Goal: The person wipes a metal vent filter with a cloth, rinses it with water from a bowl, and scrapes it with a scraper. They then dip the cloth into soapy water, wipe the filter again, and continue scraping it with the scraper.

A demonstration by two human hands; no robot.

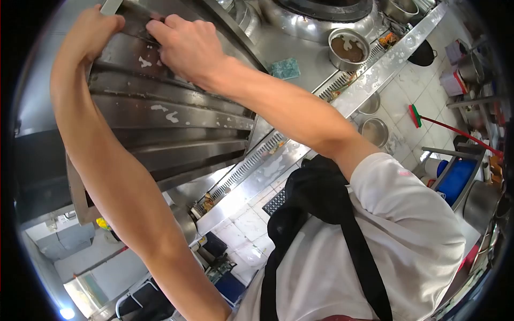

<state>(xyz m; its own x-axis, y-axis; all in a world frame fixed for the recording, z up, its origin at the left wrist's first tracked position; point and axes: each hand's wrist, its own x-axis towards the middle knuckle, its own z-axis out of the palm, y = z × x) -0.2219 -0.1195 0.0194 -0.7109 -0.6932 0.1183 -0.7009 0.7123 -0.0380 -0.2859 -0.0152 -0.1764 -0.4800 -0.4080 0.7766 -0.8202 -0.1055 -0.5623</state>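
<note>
A large ridged stainless-steel panel [176,112] slants across the upper left, with whitish foam patches on its dark, wet-looking surface. At the panel's upper left corner, my left hand [99,32] is closed around the metal edge, its fingertips partly hidden. My right hand [190,48] is curled up against the panel's upper part. Whatever it may hold is hidden beneath the fingers. Below and right of it, a green scouring pad [285,69] lies on the steel counter, apart from both hands.
A pot of brown liquid [348,49] stands on the counter near a round wok range [321,16]. A slotted drain channel [246,166] holding food scraps runs along the counter's front. Metal pots [373,132] and a red-handled broom [455,128] are on the tiled floor.
</note>
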